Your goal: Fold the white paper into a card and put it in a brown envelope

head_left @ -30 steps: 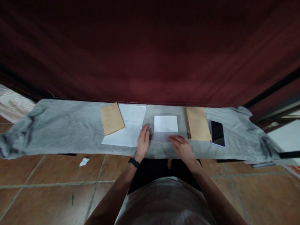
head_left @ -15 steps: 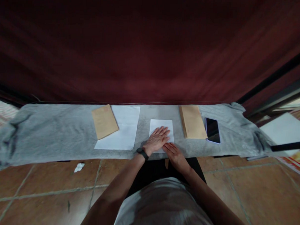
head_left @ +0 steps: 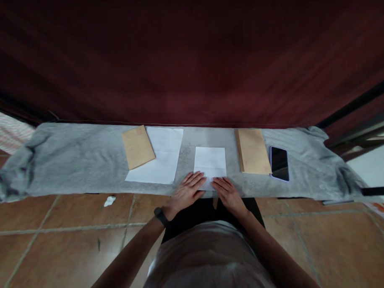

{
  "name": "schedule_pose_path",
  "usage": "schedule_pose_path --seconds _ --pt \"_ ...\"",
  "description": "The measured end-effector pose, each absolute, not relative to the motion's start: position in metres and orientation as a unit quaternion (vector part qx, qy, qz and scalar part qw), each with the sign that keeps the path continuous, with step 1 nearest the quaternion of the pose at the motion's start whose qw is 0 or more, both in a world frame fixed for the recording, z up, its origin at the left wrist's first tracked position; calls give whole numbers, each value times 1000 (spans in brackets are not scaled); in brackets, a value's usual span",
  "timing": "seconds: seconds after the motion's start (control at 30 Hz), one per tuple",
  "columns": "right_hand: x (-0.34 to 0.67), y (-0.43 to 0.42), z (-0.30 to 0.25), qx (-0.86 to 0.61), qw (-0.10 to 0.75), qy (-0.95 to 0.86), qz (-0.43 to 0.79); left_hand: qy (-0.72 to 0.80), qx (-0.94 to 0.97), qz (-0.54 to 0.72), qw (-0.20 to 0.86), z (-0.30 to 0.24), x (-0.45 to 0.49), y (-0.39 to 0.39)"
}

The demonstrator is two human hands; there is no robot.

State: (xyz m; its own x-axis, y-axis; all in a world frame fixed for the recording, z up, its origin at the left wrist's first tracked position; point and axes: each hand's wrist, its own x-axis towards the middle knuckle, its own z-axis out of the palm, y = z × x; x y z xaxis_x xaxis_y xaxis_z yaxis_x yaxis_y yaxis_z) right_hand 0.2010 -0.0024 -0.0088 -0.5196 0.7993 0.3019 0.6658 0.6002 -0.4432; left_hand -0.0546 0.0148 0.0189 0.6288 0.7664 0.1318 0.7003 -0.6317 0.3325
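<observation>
Grey cloth (head_left: 79, 160) spread below a maroon curtain (head_left: 189, 56) carries a folded white sheet (head_left: 210, 160) at twelve o'clock, its near edge pressed by left hand (head_left: 186, 191) and right hand (head_left: 227, 192), both flat and grasping nothing: apparently creasing, which next calls for even pressure toward three and nine.

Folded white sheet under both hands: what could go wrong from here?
1. The folded white sheet lies on soft grey cloth. The left hand and right hand rest only on its near edge, so it may slide or crease crookedly.
2. That edge sits close to the cloth's near border, so the sheet could slip onto the floor tiles.
3. The phone lies on the same cloth, so a tug might shift it.
</observation>
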Motion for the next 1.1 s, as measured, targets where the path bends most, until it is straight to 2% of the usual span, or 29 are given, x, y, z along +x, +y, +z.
schedule_pose_path --seconds 0.2,0.63,0.9,1.1 --pt "217 1 -8 -444 266 -839 167 429 893 111 83 18 -45 12" --pt "239 0 -8 -493 272 -803 195 424 901 70 64 29 -48 -5" --pt "237 -4 -7 -507 263 -800 185 437 879 137 128 29 -59 -2" --pt "230 1 -1 -544 261 -772 198 484 810 256 211 17 -62 4"
